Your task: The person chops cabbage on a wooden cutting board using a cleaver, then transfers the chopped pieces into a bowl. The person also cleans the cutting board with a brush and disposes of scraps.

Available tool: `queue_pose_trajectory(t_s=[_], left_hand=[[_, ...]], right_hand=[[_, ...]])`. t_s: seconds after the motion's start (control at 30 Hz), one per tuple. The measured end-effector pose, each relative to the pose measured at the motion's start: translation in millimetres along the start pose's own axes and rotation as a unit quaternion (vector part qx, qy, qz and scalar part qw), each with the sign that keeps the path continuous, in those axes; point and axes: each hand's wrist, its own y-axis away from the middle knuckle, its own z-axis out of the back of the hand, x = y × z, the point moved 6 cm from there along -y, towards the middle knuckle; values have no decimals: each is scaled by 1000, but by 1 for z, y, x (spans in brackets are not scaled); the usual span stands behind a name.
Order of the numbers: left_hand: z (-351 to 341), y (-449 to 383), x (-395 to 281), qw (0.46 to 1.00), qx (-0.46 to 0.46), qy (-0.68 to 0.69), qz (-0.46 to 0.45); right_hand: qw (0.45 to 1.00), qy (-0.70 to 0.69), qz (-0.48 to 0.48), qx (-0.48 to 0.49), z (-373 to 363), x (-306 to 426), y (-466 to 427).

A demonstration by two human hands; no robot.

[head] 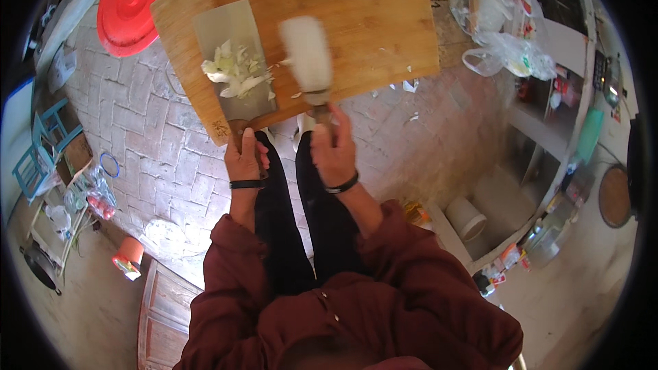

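Observation:
My left hand (245, 156) grips the wooden handle of a cleaver (221, 20) whose wide blade lies flat over the left part of a wooden cutting board (375, 25). Pale green and white chopped vegetable pieces (239, 74) sit in a heap on that blade. In my right hand (334, 153) is the handle of a second broad-bladed knife (307, 54). Its blade is blurred and whitish, to the right of the heap and over the board. A few small bits lie between the two blades.
A red plastic lid (128, 7) is beyond the board's left side. Plastic bags (519, 51) hang or lie at upper right, above shelving (545, 126). A white bucket (465, 218) lies tipped at lower right. Pale scraps (410, 85) dot the brick floor (144, 108).

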Motion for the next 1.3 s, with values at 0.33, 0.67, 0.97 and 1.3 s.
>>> queue_pose_trajectory(t_s=[0.33, 0.67, 0.97, 1.3], left_hand=[[12, 13, 16, 999, -32, -25, 11], [10, 16, 14, 1000, -18, -9, 4], [0, 18, 22, 1000, -18, 7, 9], [-7, 12, 29, 999, -18, 44, 6]], right_hand=[[986, -126, -49, -94, 68, -51, -16], [979, -197, -14, -41, 17, 8, -9], [981, -110, -101, 121, -44, -13, 10], [988, -97, -104, 55, -7, -27, 3]])
